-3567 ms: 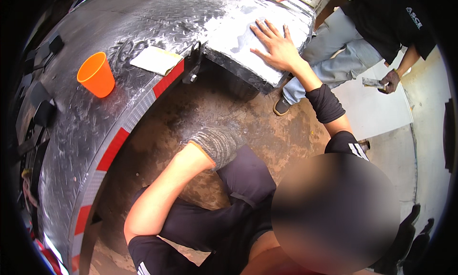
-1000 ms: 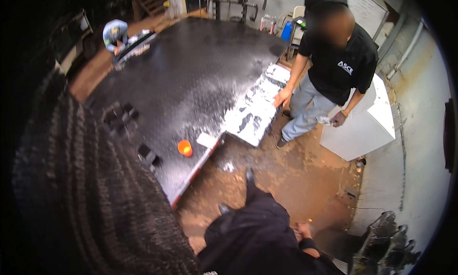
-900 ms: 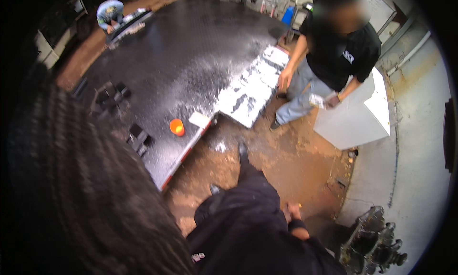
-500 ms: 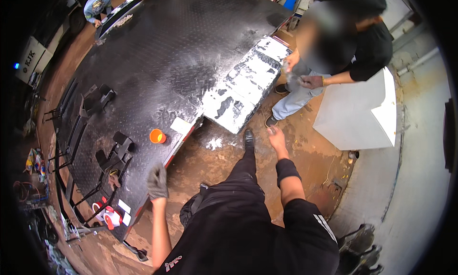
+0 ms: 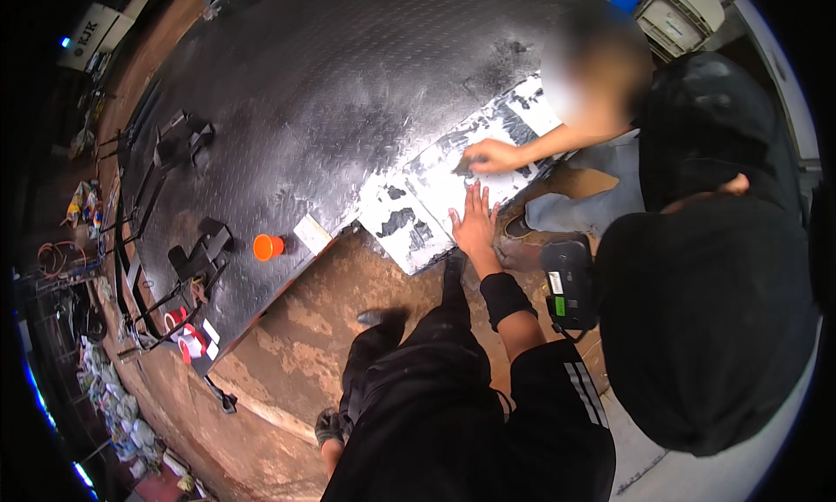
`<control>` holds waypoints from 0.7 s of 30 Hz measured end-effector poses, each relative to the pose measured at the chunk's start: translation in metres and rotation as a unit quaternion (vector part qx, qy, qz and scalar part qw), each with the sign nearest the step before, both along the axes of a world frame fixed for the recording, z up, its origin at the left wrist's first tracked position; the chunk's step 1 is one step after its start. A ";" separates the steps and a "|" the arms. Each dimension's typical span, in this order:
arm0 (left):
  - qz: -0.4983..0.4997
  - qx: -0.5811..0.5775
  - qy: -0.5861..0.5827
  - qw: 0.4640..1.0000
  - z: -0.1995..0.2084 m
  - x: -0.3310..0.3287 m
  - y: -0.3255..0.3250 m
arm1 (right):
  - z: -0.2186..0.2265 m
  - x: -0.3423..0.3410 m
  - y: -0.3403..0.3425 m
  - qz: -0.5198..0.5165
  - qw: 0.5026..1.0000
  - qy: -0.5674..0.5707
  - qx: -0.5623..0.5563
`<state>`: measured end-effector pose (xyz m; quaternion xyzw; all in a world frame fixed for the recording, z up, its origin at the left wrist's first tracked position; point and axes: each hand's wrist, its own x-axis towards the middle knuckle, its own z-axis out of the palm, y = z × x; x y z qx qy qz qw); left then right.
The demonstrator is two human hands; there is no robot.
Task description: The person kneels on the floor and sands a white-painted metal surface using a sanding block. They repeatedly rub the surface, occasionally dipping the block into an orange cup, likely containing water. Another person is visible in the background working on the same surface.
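My right hand [image 5: 475, 223], bare with a black cuff at the wrist, lies flat with fingers spread on a dark panel [image 5: 409, 208] smeared with white material. Just beyond my fingertips, a co-worker's hand [image 5: 495, 155] presses a small dark piece [image 5: 462, 165] onto the panel; its kind is unclear. My left hand [image 5: 328, 425], in a grey glove, hangs low beside my left leg. Its fingers are partly hidden and too small to read.
The co-worker's black cap [image 5: 697, 328] is close on my right, beside a black device [image 5: 570, 284] with a green label. An orange cup [image 5: 268, 247], a pale rectangular piece [image 5: 312, 234], red-and-white tape rolls [image 5: 185, 341] and black metal brackets [image 5: 202, 249] are on the dark treaded table [image 5: 287, 145].
My right hand has moved forward onto the panel. My left hand has dropped from the table edge to beside my leg. The co-worker has bent closer, a hand now on the panel.
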<state>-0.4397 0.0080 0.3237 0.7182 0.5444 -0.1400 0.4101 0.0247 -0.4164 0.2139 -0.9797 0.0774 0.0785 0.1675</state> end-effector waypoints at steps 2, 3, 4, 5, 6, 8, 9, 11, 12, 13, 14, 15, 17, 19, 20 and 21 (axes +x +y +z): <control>-0.089 0.025 0.000 0.996 0.025 0.028 -0.022 | -0.002 -0.007 0.003 0.021 1.000 0.009 -0.003; -0.128 0.020 -0.034 0.991 0.021 0.026 -0.024 | -0.002 -0.009 0.011 0.035 0.999 0.011 -0.003; -0.166 0.027 -0.073 0.983 0.009 0.005 -0.014 | 0.002 -0.014 0.021 0.044 0.999 0.031 0.008; -0.118 -0.014 -0.064 0.991 0.010 0.019 -0.024 | 0.004 -0.014 0.025 0.039 0.998 0.038 0.009; -0.071 -0.056 -0.055 0.994 0.012 0.034 -0.030 | 0.006 -0.016 0.032 0.035 0.998 0.045 0.011; -0.023 -0.098 -0.065 0.993 0.020 0.054 -0.040 | 0.008 -0.018 0.052 0.020 0.998 0.062 0.018; 0.008 -0.101 -0.091 0.991 0.022 0.057 -0.043 | 0.008 -0.020 0.062 0.015 0.997 0.068 0.017; 0.042 -0.124 -0.131 0.983 0.028 0.061 -0.048 | 0.011 -0.026 0.085 0.003 0.996 0.084 0.020; 0.036 -0.122 -0.129 0.983 0.030 0.060 -0.052 | 0.013 -0.028 0.093 0.017 0.996 0.088 0.021; 0.028 -0.122 -0.127 0.984 0.028 0.060 -0.055 | 0.013 -0.027 0.099 0.027 0.996 0.085 0.033; 0.020 -0.122 -0.126 0.984 0.026 0.060 -0.058 | 0.013 -0.026 0.105 0.037 0.995 0.081 0.045; 0.017 -0.110 -0.112 0.987 0.026 0.057 -0.062 | 0.013 -0.025 0.112 0.047 0.994 0.078 0.057; 0.012 -0.084 -0.087 0.993 0.018 0.043 -0.065 | 0.018 -0.028 0.132 0.109 0.985 0.096 0.089; -0.028 -0.087 -0.098 0.991 -0.003 0.017 -0.057 | 0.020 -0.039 0.150 0.184 0.960 0.128 0.167; -0.025 -0.115 -0.102 0.988 -0.009 0.006 -0.056 | 0.025 -0.045 0.154 0.213 0.950 0.118 0.196; -0.022 -0.144 -0.105 0.984 -0.015 -0.005 -0.052 | 0.031 -0.052 0.159 0.242 0.938 0.108 0.226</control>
